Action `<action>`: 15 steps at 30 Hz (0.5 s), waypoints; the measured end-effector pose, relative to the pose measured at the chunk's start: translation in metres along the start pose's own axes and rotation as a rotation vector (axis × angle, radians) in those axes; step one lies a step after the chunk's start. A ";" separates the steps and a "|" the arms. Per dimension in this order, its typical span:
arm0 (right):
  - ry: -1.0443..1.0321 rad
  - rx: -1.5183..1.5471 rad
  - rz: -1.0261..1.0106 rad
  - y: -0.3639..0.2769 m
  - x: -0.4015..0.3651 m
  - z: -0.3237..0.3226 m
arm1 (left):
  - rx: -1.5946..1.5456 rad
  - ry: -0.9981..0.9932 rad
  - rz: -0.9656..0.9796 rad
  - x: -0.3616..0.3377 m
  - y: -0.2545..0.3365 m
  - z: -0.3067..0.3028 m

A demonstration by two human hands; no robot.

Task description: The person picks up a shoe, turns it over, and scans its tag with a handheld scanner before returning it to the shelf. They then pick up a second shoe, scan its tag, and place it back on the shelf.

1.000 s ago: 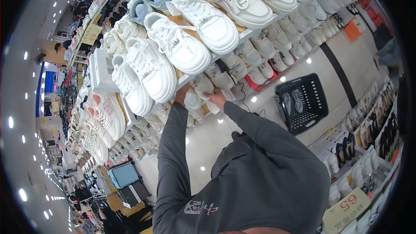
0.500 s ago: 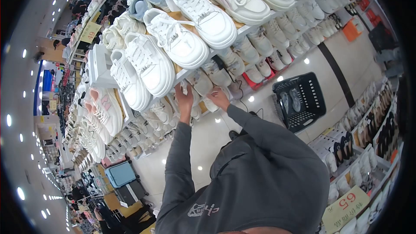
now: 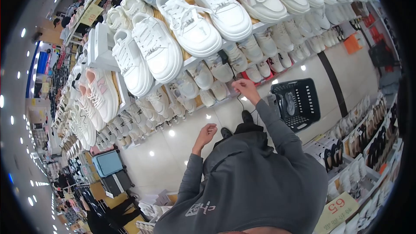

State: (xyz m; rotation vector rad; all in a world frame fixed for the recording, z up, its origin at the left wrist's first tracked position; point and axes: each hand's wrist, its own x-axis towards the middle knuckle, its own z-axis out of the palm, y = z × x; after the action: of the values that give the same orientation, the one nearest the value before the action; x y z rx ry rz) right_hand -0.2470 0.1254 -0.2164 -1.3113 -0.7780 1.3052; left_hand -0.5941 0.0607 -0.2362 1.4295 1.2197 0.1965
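My left hand (image 3: pixel 206 135) hangs over the floor in front of my body, fingers closed together, with nothing visible in it. Beside the lower shoe rows, my right hand (image 3: pixel 246 89) has its fingers curled in a pinch. A thin dark cable (image 3: pixel 239 99) passes by its fingertips; whether they grip it is too small to tell. Above both hands, large white sneakers (image 3: pixel 195 32) stand on the top shelf, with smaller pale shoes (image 3: pixel 201 77) on the tier below.
A black basket (image 3: pixel 311 99) with grey shoes (image 3: pixel 289 104) inside stands on the floor at right. More shoe racks (image 3: pixel 368 147) line the lower right. A blue suitcase (image 3: pixel 108 164) and a person in dark clothes (image 3: pixel 97 210) are at lower left.
My left hand has come away from the lower shoes and down towards my body. My right hand has moved right and slightly up, to the cable. The view has shifted a little.
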 end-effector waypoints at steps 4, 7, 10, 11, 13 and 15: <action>0.051 0.020 -0.081 -0.001 0.012 -0.004 | -0.031 0.027 -0.062 -0.020 -0.022 0.012; 0.124 -0.075 -0.193 -0.010 0.028 0.005 | -0.024 0.030 -0.066 -0.028 -0.032 0.018; 0.249 -0.154 -0.316 -0.022 0.051 0.017 | -0.025 0.023 -0.065 -0.037 -0.033 0.022; 0.293 -0.243 -0.397 -0.026 0.059 0.021 | -0.013 0.026 -0.047 -0.038 -0.032 0.022; 0.379 -0.417 -0.564 -0.033 0.076 0.027 | 0.011 0.034 -0.011 -0.040 -0.031 0.021; 0.375 -0.557 -0.598 -0.036 0.095 0.031 | 0.014 0.063 -0.020 -0.043 -0.021 0.018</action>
State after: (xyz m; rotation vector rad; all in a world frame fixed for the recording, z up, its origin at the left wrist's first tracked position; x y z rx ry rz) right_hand -0.2509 0.2300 -0.2010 -1.5264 -1.1915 0.3567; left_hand -0.6118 0.0126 -0.2368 1.4319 1.2885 0.2216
